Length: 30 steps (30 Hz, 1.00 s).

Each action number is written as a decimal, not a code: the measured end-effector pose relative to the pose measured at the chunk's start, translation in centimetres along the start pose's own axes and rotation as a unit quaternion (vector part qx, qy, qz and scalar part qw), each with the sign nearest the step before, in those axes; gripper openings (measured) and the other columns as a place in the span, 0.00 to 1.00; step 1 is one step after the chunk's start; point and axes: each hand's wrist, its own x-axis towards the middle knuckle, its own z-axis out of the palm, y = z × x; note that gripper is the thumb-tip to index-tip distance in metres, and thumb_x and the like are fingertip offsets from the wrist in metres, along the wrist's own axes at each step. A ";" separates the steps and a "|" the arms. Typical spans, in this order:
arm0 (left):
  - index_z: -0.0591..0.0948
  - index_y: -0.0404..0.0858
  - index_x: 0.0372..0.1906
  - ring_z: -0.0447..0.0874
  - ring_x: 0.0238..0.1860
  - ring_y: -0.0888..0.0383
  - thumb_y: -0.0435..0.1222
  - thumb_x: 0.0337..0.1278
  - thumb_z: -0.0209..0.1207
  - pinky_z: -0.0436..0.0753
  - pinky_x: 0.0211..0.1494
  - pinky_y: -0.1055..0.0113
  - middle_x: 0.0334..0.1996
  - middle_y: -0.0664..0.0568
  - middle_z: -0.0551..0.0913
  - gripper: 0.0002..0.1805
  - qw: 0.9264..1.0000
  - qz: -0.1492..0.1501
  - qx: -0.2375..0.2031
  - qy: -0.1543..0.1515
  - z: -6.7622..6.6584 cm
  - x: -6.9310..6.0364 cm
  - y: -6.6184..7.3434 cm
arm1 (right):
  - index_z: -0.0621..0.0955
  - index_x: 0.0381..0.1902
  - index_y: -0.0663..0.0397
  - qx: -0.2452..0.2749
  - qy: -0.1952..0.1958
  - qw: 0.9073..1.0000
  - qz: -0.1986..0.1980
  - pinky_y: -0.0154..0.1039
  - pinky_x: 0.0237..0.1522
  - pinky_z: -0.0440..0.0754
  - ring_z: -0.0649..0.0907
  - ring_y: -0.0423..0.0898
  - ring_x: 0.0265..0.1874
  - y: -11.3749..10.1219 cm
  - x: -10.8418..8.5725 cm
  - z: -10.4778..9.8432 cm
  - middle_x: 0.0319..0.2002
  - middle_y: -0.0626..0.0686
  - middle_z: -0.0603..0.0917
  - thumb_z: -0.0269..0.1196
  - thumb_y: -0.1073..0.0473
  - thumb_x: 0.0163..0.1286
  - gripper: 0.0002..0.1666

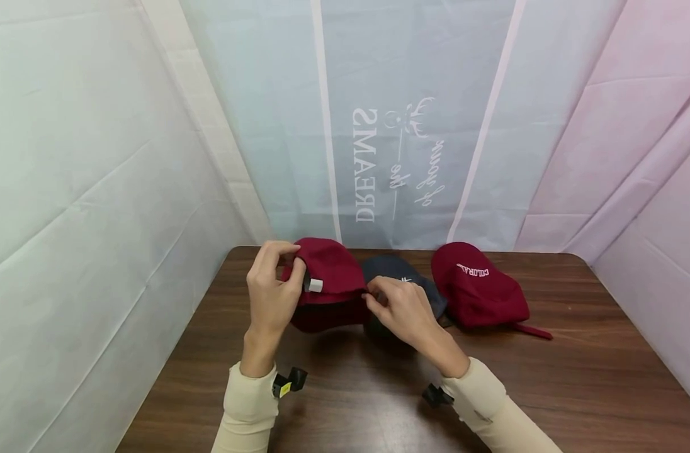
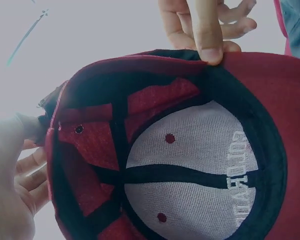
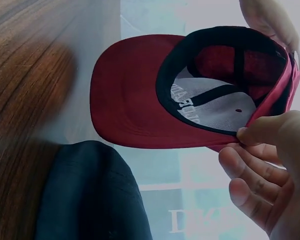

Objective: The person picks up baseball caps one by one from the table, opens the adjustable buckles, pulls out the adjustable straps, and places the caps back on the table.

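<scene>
Both hands hold a dark red cap above the table, and its brim hangs downward. My left hand grips the back edge by the strap, beside a small white tag. With thumb and fingers, my right hand pinches the rim at the side where crown and brim meet. The left wrist view looks into the cap's inside, showing a dark sweatband and white mesh backing behind the lettering.
A dark blue cap lies on the wooden table, partly hidden behind the right hand. To its right sits another red cap with white lettering, its strap trailing. A printed cloth hangs behind the table.
</scene>
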 end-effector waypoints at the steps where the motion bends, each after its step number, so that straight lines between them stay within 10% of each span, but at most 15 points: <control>1: 0.86 0.31 0.43 0.85 0.34 0.52 0.19 0.61 0.60 0.84 0.41 0.74 0.38 0.42 0.85 0.10 1.000 -0.001 0.000 -0.002 0.0 0.0 0.0 | 0.85 0.32 0.50 0.000 0.001 1.000 0.001 0.34 0.23 0.79 0.84 0.38 0.21 0.0 0.1 0.1 0.26 0.45 0.87 0.76 0.63 0.63 0.07; 30: 0.84 0.32 0.44 0.85 0.40 0.51 0.19 0.60 0.62 0.82 0.47 0.74 0.41 0.43 0.86 0.11 1.000 -0.019 0.015 -0.016 -0.2 -0.8 -0.9 | 0.85 0.35 0.52 -0.044 0.063 0.997 -0.025 0.37 0.18 0.74 0.83 0.41 0.19 2.4 1.9 3.6 0.27 0.47 0.87 0.72 0.63 0.66 0.04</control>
